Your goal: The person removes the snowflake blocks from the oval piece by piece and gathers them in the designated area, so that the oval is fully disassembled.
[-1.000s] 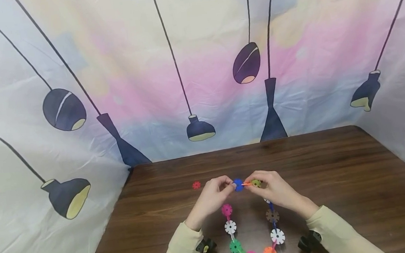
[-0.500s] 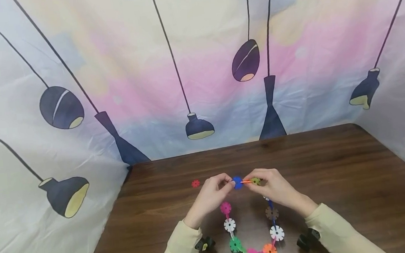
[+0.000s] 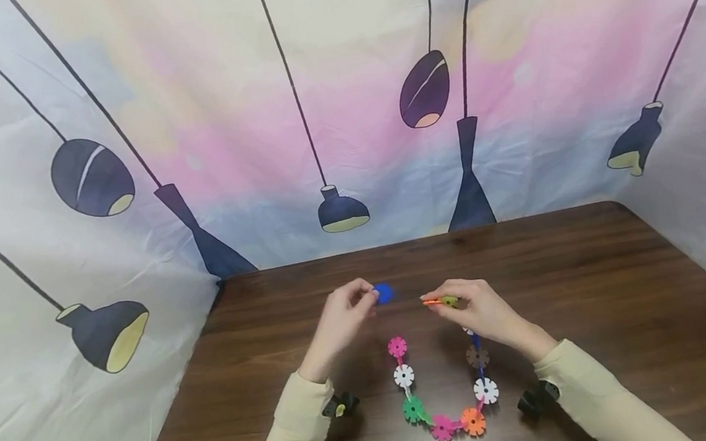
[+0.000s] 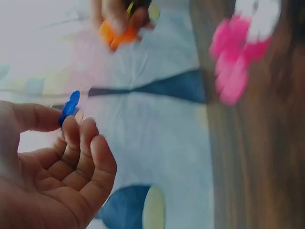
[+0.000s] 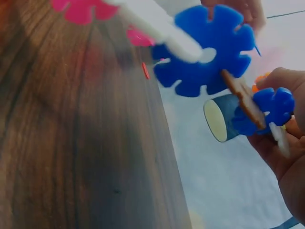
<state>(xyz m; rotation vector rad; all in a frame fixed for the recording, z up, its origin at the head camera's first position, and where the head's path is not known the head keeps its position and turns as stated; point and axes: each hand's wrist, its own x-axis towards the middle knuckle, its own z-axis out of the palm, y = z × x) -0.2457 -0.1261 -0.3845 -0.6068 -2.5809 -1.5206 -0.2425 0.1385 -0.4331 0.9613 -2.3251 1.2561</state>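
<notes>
In the head view my left hand (image 3: 339, 323) pinches a blue notched snowflake disc (image 3: 384, 293) between thumb and forefinger, its other fingers loosely curled. Across a short gap, my right hand (image 3: 481, 314) grips an orange snowflake disc (image 3: 432, 302), seen edge-on, with a yellow-green disc (image 3: 450, 301) beside it. From that hand a chain of interlocked discs hangs in a U, through a brown disc (image 3: 477, 356) and an orange disc (image 3: 473, 421) to a pink end disc (image 3: 397, 346). Close to the right wrist camera, a large blue disc (image 5: 224, 43) of the chain shows.
A dark wood table (image 3: 587, 298) lies beneath the hands. Behind it hangs a pastel cloth (image 3: 368, 107) printed with lamps. Black wrist cameras sit under both sleeves. A small red piece (image 5: 145, 70) shows on the table in the right wrist view.
The blue disc has come apart from the orange disc and moved left with my left hand. The red disc on the table is now hidden by that hand. My right hand keeps its grip.
</notes>
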